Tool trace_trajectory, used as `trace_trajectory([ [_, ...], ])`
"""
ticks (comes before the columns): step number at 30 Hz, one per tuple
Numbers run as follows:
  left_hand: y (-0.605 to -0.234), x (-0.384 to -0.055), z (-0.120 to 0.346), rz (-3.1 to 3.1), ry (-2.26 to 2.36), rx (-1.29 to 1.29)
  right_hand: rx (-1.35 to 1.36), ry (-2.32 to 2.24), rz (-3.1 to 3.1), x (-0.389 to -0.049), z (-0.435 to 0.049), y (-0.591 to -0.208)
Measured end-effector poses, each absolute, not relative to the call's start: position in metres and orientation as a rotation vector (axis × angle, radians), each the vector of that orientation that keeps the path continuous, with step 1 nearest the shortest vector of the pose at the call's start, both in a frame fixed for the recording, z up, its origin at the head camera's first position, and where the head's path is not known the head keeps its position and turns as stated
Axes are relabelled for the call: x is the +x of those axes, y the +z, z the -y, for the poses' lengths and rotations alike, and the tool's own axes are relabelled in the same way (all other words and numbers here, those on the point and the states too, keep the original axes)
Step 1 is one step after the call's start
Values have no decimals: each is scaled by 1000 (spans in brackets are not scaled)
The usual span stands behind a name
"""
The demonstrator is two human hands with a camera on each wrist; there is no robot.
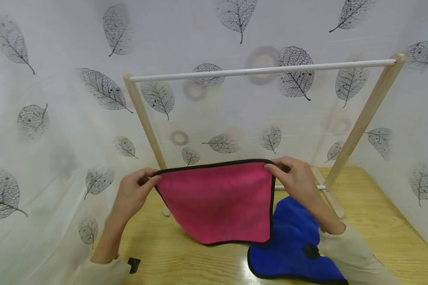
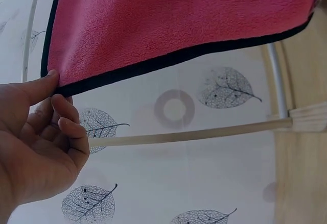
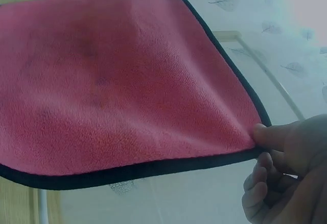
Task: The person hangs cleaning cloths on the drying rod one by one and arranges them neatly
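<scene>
A pink towel (image 1: 221, 202) with black edging hangs spread between both hands, in front of a drying rack (image 1: 263, 71) with a white top rod and wooden posts. My left hand (image 1: 132, 194) pinches its upper left corner between thumb and fingers; the left wrist view shows this pinch on the pink cloth (image 2: 168, 20) closely. At the upper right corner, my right hand (image 1: 297, 180) pinches the black edge, and in the right wrist view the thumb lies on the pink face (image 3: 127, 91). The top rod stands above and behind the towel.
A blue towel (image 1: 288, 237) with black edging lies crumpled on the wooden table (image 1: 178, 257), partly under the right forearm. The rack's lower white rod (image 1: 301, 187) and foot (image 1: 333, 202) stand behind it. Leaf-patterned sheeting (image 1: 64, 118) encloses the back and sides.
</scene>
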State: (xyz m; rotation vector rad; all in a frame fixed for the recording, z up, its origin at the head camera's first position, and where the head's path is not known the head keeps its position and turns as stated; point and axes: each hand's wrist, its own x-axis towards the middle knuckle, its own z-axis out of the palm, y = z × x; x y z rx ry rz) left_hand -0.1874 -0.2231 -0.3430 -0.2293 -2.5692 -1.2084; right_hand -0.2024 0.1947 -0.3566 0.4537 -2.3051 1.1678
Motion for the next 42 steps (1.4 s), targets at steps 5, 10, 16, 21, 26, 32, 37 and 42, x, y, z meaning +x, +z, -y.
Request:
trace_trajectory([
  [5, -339, -188, 221, 2576, -1245, -197, 436, 1220, 2344, -201, -195, -352],
  [10, -342, -191, 220, 2563, -1321, -218, 425, 1231, 2397, -202, -196, -352],
  [16, -350, -196, 219, 2548, -1360, -237, 421, 1273, 2443, -204, -195, -355],
  [21, -353, -198, 216, 2542, -1418, -254, 448, 1370, 2456, -205, -194, -358],
  [26, -355, -199, 215, 2568, -1431, -231, 453, 1361, 2470, -206, -195, -361],
  [32, -358, -202, 216, 2590, -1372, -231, 444, 1355, 2479, -207, -197, -362],
  [37, -357, -203, 216, 2598, -1350, -244, 420, 1323, 2493, -210, -198, -361],
  [42, -351, -204, 216, 2592, -1387, -236, 395, 1274, 2527, -210, -200, -355],
])
